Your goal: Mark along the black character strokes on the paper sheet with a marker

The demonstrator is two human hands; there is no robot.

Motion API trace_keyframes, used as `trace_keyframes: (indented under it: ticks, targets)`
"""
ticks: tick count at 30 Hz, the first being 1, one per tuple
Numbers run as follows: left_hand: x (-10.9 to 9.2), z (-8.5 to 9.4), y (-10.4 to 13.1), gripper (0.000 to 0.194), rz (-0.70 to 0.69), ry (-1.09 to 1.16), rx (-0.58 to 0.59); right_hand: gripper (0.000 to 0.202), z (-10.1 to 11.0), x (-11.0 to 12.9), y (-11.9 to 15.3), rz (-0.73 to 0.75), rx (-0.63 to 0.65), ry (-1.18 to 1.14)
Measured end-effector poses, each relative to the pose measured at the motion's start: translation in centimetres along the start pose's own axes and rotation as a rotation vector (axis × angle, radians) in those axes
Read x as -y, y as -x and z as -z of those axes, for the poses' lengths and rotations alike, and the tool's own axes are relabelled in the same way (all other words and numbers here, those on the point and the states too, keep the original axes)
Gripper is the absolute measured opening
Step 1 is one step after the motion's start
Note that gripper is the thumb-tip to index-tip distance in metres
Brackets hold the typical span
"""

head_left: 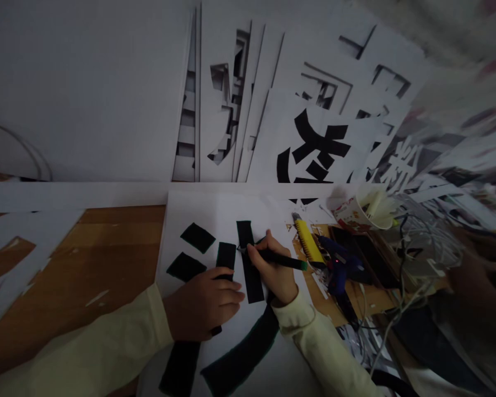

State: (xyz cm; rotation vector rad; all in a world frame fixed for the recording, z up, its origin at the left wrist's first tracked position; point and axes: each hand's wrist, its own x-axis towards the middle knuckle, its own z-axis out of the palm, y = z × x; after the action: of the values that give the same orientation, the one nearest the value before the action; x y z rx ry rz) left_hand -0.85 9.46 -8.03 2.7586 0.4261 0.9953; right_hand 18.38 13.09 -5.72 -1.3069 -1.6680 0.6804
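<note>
A white sheet (215, 205) lies under both hands, bearing several bold black strokes, some with thin green edges. My right hand (278, 278) grips a black marker pen (287, 259) with a green end, its tip by the upper part of the tall black bar (255, 285). Flat across the sheet rests my left hand (202, 306), fingers stretched out, partly covering a short black block (226, 253). Two more black patches, one of them a tilted block (198, 237), show to the left. Below the hands runs a curved black stroke (243, 353).
To the right lie a yellow utility knife (308, 240), a blue glue gun (337, 267) and a paper cup (364, 212) of white sticks. Cables (403, 309) tangle beyond. Cut-out boards (268, 71) lean at the back. Another person's arm (471, 286) is at the right.
</note>
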Motion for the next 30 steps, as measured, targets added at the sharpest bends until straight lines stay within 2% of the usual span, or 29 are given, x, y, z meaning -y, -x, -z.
trace_keyframes:
  ticks: [3,9,24,30]
  targets:
    - [0.02,-0.05,0.14,0.023,0.002,-0.002,0.028,0.025,0.09,0.06,0.13,0.008,0.011,-0.016]
    - [0.19,-0.01,0.19,0.025,-0.01,0.007,0.024,0.028,0.4,0.19,0.17,-0.047,-0.098,-0.159]
    - [-0.24,0.04,-0.3,0.022,-0.001,-0.003,-0.079,0.028,0.75,0.19,0.02,-0.07,-0.082,-0.13]
    - [-0.18,0.07,-0.2,0.025,0.019,0.021,-0.03,0.029,0.84,0.01,0.07,-0.116,-0.075,-0.16]
